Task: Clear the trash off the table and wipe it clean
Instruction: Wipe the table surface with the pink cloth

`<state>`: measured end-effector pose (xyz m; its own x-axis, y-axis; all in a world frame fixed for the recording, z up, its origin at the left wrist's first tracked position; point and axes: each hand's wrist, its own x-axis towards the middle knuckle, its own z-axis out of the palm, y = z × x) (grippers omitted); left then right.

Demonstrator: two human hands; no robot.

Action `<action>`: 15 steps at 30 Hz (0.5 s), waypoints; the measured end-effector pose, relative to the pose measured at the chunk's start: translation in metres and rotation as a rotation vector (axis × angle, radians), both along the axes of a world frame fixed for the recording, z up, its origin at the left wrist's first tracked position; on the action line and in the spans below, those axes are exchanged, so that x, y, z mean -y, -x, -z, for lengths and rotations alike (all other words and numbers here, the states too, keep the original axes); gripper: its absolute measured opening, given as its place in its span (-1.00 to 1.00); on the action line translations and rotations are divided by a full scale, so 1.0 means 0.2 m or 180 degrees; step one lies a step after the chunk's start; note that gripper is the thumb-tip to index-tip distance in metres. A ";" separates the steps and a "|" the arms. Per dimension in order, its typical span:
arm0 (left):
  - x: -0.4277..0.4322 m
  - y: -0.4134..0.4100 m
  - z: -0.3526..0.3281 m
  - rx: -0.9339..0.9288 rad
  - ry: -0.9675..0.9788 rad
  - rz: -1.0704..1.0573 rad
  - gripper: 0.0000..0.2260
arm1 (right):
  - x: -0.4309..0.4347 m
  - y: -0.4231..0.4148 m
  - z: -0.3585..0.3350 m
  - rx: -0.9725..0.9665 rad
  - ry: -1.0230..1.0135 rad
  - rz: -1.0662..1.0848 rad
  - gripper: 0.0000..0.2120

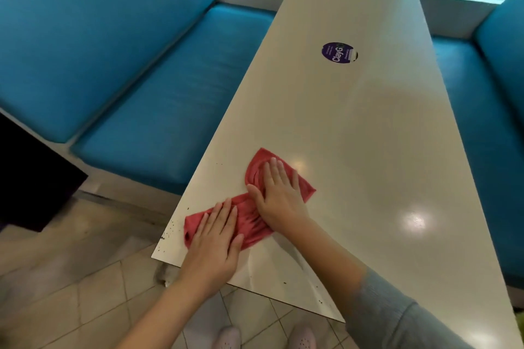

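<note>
A red cloth (251, 222) lies stretched across the near left part of the long beige table (368, 127). My left hand (215, 241) presses flat on the cloth's near end, fingers straight. My right hand (276, 193) presses flat on its far end, fingers spread. Small dark crumbs (170, 231) are scattered along the table's left edge beside the cloth, with a few more specks (285, 282) near the front edge.
A round purple sticker (338, 53) sits on the table's far half. Blue padded benches (158, 110) flank the table on both sides. A tiled floor (85, 292) and my shoes (226, 337) show below the near edge.
</note>
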<state>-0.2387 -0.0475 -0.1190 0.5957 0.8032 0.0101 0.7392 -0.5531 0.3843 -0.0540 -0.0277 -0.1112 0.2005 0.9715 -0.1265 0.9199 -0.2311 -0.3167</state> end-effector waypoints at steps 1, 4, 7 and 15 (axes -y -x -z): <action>-0.02 -0.01 -0.03 0.0052 -0.0086 0.0095 -0.44 | 0.03 -0.03 -0.02 -0.0068 -0.0010 0.0113 -0.30; -0.20 -0.12 -0.07 -0.0328 -0.0479 0.0997 -0.48 | 0.17 -0.19 -0.08 -0.0123 -0.0083 0.0266 -0.28; -0.37 -0.28 -0.03 -0.0796 -0.0656 0.1708 -0.41 | 0.34 -0.38 -0.10 -0.0022 -0.0046 0.0664 -0.20; -0.10 -0.59 0.01 -0.0688 -0.0583 0.1724 -0.49 | 0.66 -0.65 0.01 -0.0072 0.0295 0.1607 -0.39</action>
